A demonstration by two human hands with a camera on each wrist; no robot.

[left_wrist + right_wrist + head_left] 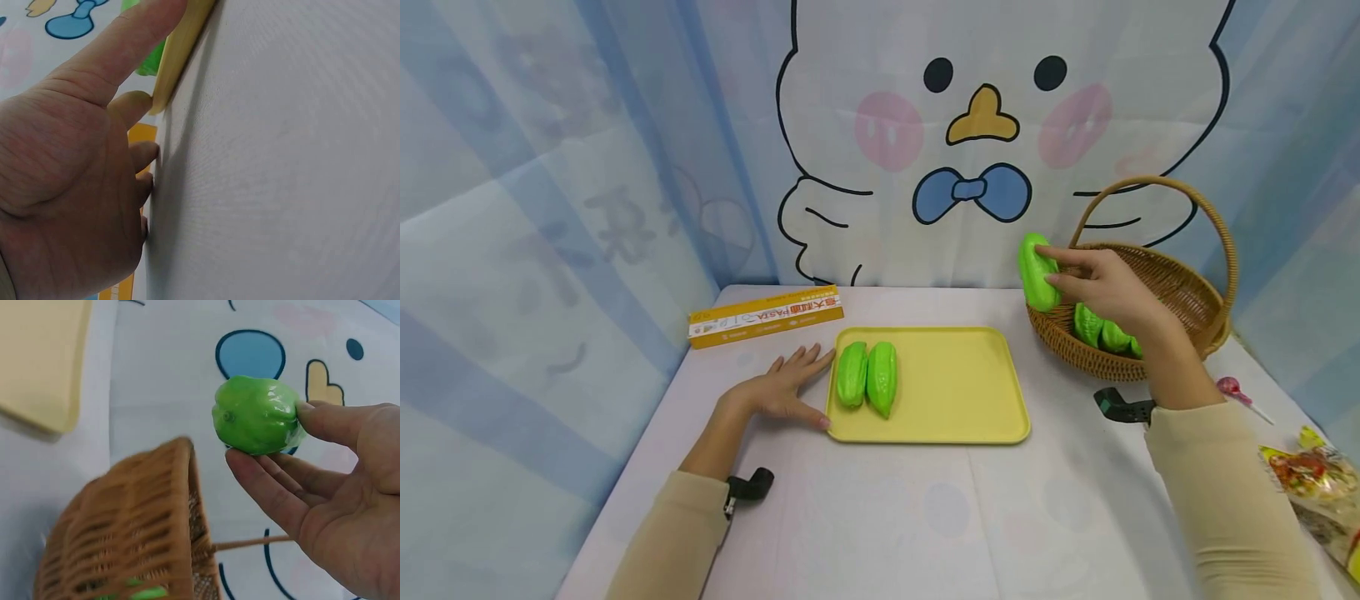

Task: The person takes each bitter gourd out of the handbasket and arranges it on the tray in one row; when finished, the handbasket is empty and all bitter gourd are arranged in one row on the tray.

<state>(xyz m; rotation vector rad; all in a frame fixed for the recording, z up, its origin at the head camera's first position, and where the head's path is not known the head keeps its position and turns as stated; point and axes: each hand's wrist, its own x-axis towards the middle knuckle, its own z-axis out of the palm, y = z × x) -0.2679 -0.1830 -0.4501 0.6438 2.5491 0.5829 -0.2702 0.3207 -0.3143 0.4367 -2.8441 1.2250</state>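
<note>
At the near-left rim of the basket, my right hand (pixel 1108 287) pinches a glossy bright-green ridged fruit (pixel 1037 273) between thumb and fingers, raised above the table. In the right wrist view the same fruit (pixel 256 415) shows its blunt, lobed end. My left hand (pixel 782 392) lies with spread fingers beside the yellow tray (pixel 955 383), its thumb and index finger at the tray's left edge. Two more green ridged fruits (pixel 852 375) lie side by side at the left of that tray. The wicker basket (pixel 1090 354) holds several green fruits (pixel 1108 333), partly hidden by my right arm.
An orange-and-white pasta box (pixel 767 317) lies behind my left hand. To the right of the basket are a pink lollipop (pixel 1231 387) and a colourful food packet (pixel 1315 475). The basket's tall handle (pixel 1217 217) arches upward. A printed curtain (pixel 970 250) hangs behind the table.
</note>
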